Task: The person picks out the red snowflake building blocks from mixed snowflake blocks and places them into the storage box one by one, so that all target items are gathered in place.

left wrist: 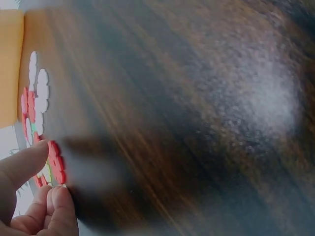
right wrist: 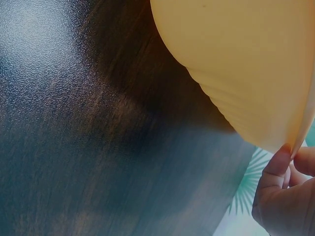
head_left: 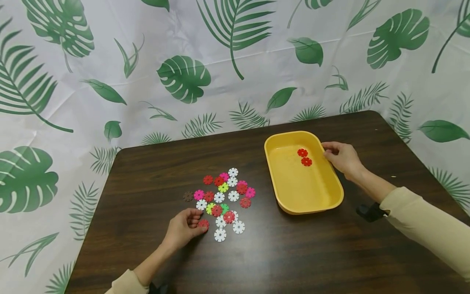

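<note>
Lower left of centre, the left hand (head_left: pixel 183 229), fingers curled, seems to pinch a red disc (head_left: pixel 201 223) beside coloured discs (head_left: pixel 216 197) on the worktop (head_left: pixel 279 253). At right, the right hand (head_left: pixel 344 158) pinches the rim of a yellow tray (head_left: pixel 293 188) holding two red discs (head_left: pixel 303 162).

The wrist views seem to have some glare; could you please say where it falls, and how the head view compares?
Left wrist: a bright, hazy patch on the table at upper right; right wrist: glare at upper left, plus a dark shadow beside the yellow tray; head: only a faint sheen near the bottom middle, the discs fairly crisp.
</note>
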`<action>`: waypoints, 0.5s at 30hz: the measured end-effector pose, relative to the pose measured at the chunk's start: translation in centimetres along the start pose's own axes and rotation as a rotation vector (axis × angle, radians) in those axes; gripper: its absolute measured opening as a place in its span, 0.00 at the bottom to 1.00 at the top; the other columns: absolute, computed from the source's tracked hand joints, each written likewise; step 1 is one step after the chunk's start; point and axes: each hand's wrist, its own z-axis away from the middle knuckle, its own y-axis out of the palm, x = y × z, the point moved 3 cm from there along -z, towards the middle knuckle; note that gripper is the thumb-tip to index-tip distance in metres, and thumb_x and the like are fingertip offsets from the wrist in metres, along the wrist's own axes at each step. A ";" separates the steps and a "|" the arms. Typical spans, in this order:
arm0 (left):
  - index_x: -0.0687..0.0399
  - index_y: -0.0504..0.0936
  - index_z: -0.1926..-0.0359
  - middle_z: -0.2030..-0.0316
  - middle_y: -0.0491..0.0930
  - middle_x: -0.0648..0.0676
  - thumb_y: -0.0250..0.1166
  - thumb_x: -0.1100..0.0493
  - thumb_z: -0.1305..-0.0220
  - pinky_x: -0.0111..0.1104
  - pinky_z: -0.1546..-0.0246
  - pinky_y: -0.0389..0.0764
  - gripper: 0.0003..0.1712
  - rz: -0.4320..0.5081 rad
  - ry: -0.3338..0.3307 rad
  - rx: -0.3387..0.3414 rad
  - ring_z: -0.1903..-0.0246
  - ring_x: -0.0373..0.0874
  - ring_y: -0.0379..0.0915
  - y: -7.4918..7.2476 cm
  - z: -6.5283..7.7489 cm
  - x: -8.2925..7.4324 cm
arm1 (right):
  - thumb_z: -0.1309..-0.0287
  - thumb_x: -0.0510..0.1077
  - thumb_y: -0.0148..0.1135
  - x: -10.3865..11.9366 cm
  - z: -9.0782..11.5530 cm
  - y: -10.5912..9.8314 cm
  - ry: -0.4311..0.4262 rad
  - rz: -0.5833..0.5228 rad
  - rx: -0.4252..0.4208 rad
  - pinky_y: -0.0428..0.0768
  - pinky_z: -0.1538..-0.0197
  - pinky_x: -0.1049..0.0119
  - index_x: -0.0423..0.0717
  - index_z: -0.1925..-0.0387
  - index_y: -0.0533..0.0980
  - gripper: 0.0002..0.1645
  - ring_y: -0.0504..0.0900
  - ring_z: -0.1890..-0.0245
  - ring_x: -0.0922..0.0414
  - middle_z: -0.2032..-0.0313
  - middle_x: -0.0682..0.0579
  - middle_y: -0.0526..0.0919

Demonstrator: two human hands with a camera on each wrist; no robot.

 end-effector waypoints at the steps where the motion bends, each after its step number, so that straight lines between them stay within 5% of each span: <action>1: 0.63 0.80 0.57 0.65 0.81 0.54 0.76 0.64 0.56 0.31 0.65 0.81 0.22 -0.017 0.009 -0.005 0.67 0.41 0.76 0.0 0.0 0.0 | 0.35 0.33 0.48 0.0 0.0 0.0 0.000 0.001 -0.003 0.76 0.70 0.82 0.28 0.39 0.65 0.23 0.70 0.61 0.47 0.57 0.36 0.71; 15: 0.57 0.83 0.68 0.72 0.80 0.49 0.77 0.63 0.59 0.26 0.71 0.79 0.14 -0.159 0.119 -0.053 0.73 0.36 0.75 0.0 -0.2 -0.5 | 0.34 0.33 0.49 -0.1 -0.1 0.0 -0.003 -0.007 -0.001 0.76 0.70 0.81 0.28 0.39 0.65 0.23 0.70 0.61 0.48 0.57 0.37 0.71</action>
